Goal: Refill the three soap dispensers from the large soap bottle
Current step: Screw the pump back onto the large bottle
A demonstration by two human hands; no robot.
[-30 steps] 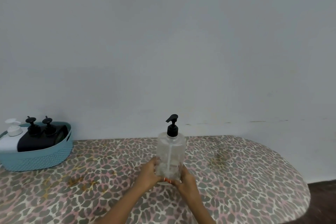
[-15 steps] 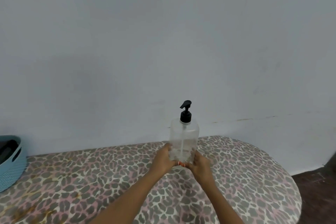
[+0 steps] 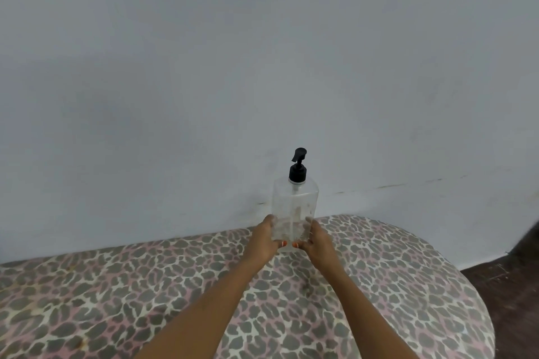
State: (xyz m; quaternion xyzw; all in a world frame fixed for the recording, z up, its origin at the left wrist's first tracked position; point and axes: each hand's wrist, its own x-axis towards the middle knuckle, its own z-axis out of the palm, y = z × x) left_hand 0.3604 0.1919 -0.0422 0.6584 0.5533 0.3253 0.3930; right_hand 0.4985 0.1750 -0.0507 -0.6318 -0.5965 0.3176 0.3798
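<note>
A clear plastic soap dispenser (image 3: 294, 204) with a black pump head stands upright near the far edge of the table, close to the wall. It looks almost empty, with only residue inside. My left hand (image 3: 264, 240) grips its lower left side and my right hand (image 3: 316, 239) grips its lower right side, thumbs meeting at the front near its base. The large soap bottle and the other dispensers are out of view.
The table (image 3: 116, 300) has a leopard-print cover and a rounded right end. A plain grey wall rises directly behind it. Dark floor (image 3: 513, 285) shows past the right end.
Both hands have carried the clear dispenser away from me and to the right, toward the wall. The view has swung right, and the blue basket with bottles has left the frame.
</note>
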